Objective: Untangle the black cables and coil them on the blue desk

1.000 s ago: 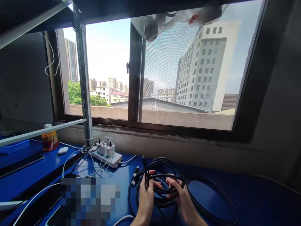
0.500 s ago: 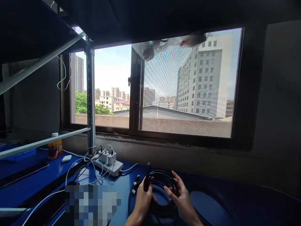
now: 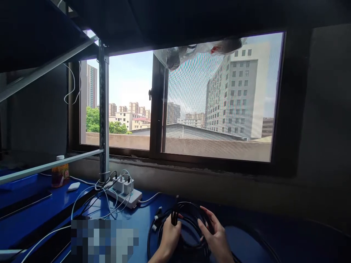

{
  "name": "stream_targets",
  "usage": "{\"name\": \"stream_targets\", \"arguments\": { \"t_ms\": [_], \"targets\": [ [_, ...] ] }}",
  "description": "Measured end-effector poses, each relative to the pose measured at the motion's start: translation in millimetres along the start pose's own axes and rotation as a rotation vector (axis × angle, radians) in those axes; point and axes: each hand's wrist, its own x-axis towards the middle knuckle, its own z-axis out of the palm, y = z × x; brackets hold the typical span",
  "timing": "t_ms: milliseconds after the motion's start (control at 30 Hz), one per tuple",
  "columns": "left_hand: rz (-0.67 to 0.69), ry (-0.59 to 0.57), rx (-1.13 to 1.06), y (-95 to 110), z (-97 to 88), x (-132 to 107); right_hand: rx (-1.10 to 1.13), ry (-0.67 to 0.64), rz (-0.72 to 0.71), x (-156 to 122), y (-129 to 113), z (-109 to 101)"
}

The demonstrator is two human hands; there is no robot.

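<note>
Both hands hold a coil [image 3: 189, 226] of black cable just above the blue table [image 3: 142, 219]. The left hand [image 3: 170, 235] is closed on the coil's left side, pinching the loops together so they stay stacked. The right hand [image 3: 216, 237] cups the right side, fingers spread along the loops. The coil spans the gap between the hands; looser loops trail below them. A power strip [image 3: 124, 191] sits left of the grip.

A blue bench [image 3: 35, 215] fills the lower part of the frame. On it at lower centre lies a white power strip [image 3: 124, 195] with chargers plugged in and white cords trailing left. At far left stand an orange bottle [image 3: 60, 174] and a small white object [image 3: 73, 186]. Black cable loops [image 3: 153, 233] lie at bottom centre.
</note>
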Motion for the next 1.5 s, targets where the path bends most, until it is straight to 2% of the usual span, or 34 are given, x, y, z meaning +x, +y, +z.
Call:
{"name": "stream_targets", "arguments": {
  "t_ms": [167, 367, 600, 733, 900, 1067, 1267, 1500],
  "targets": [
    [-0.098, -0.034, -0.028, -4, -3.1, -1, -0.037, 0.042, 0.060, -3, 11, 4],
    [-0.088, -0.054, -0.013, -5, -1.9, 0, -0.102, -0.011, 0.089, 3, 20, -3],
    [-0.095, -0.035, -0.031, 5, -4.1, -7, -0.178, -0.080, 0.042, -3, 2, -7],
    [-0.098, -0.035, -0.029, 6, -5.3, -8, -0.199, -0.048, 0.044, -5, -4, -4],
    [-0.078, -0.026, -0.037, 3, -4.5, -7, -0.219, -0.050, 0.017, -2, 5, -7],
    [-0.041, -0.010, -0.040, -2, -3.0, -4, -0.242, -0.122, -0.015, 1, 17, -13],
    [-0.056, -0.035, -0.020, -2, -3.3, -5, -0.280, -0.053, -0.046, 0, 15, -10],
    [-0.062, -0.055, -0.022, 4, -5.1, -8, -0.296, -0.043, -0.074, -3, 16, -9]
  ]
}}
